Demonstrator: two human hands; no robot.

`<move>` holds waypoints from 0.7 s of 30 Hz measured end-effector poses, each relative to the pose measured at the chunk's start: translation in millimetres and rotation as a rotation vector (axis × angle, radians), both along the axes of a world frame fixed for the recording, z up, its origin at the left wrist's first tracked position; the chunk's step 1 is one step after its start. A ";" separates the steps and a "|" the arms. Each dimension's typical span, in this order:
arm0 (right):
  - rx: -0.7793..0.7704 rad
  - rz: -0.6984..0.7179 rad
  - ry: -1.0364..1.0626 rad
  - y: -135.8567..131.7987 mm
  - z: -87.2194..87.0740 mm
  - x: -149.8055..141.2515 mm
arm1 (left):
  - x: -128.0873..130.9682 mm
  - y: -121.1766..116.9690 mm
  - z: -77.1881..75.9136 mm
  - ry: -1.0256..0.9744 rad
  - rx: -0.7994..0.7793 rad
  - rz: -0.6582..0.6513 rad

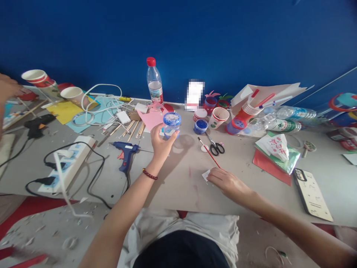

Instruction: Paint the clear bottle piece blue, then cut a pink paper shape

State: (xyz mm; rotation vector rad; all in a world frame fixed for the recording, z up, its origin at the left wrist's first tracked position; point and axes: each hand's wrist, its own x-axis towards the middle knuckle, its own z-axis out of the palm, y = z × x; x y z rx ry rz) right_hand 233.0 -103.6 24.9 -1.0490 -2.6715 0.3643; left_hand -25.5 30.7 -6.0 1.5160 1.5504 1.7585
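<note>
My left hand [160, 143] is raised above the grey table [178, 175] and closed around a small clear cup with blue-painted rim [171, 124]. My right hand [227, 183] rests on the table with fingers curled, holding the end of a thin red-handled paintbrush [209, 152] that lies pointing away from me. A small white scrap of paper [205, 175] lies at the right fingertips. Black-handled scissors [216, 146] lie just beyond the brush, and an open pot of blue paint [200, 126] stands behind them.
A blue glue gun [125, 150] and a white power strip [68, 162] with cables lie at left. A water bottle [154, 82], paper cups [219, 117], pink paper, wooden sticks, a tissue pack [276, 149] and a phone [312, 193] crowd the table. Another person's hand [7, 87] shows far left.
</note>
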 end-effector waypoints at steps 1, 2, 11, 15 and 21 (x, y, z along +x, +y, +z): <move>-0.088 -0.029 0.047 -2.2 1.3 4.9 | 0.6 0.1 -0.1 0.007 0.005 0.005; -0.191 -0.078 0.118 -3.6 3.0 8.3 | 1.3 -0.1 0.1 0.017 0.007 0.010; -1.279 -0.797 1.041 1.6 15.6 1.7 | 3.0 -3.0 1.9 0.038 0.016 0.013; -1.381 -0.803 1.131 -0.6 21.3 -5.2 | 2.9 -2.9 1.2 0.030 0.013 0.007; -1.207 -0.920 1.106 -2.9 42.3 6.0 | 3.6 -3.4 0.4 0.017 0.008 -0.012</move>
